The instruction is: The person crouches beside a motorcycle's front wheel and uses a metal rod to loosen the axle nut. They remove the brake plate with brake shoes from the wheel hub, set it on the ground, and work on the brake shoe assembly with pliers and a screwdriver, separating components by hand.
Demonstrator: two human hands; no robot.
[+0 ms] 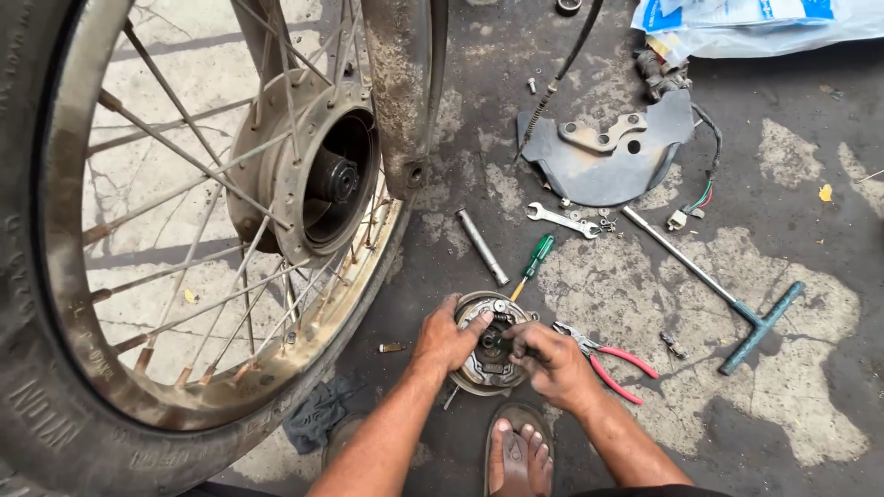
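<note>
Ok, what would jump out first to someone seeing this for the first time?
The big spoked wheel fills the left, its open hub facing the camera. At bottom centre, the left hand and right hand work on a round brake plate on the ground, with red-handled pliers just to the right.

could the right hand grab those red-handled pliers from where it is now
Probably yes: the red-handled pliers lie on the ground just beside the right hand, with nothing between them.

Bright daylight across my view, sun on the pale ground (792, 414) toward four o'clock, softer shade toward twelve, thin spoke shadows inside the wheel (184, 230) at nine o'clock, sharp centre, wide-angle bowing at the edges, no glare
</note>
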